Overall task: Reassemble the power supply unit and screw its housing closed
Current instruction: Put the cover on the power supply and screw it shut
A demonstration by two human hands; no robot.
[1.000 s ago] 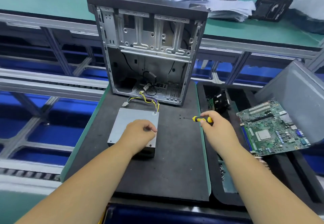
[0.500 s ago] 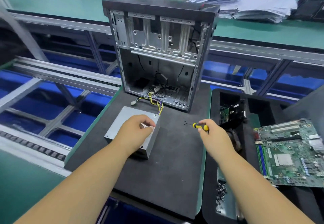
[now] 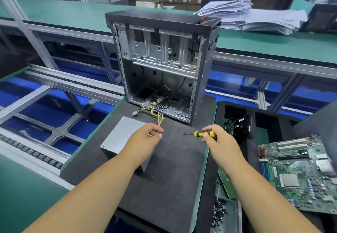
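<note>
Empty computer case (image 3: pixel 164 65) stands upright at the back of the black mat (image 3: pixel 173 169), side open; nothing mounted inside that we can see. Power supply (image 3: pixel 124 136) lies on the mat just in front of it, lid on, wires (image 3: pixel 156 114) trailing toward the case. Our left hand (image 3: pixel 145 139) rests over its far right corner, fingers curled; whether they pinch a screw we cannot tell. Our right hand (image 3: pixel 217 141) grips a small yellow screwdriver (image 3: pixel 202 134), tip pointing left, apart from the box. We judge the housing closed, screwing yet to be done.
</note>
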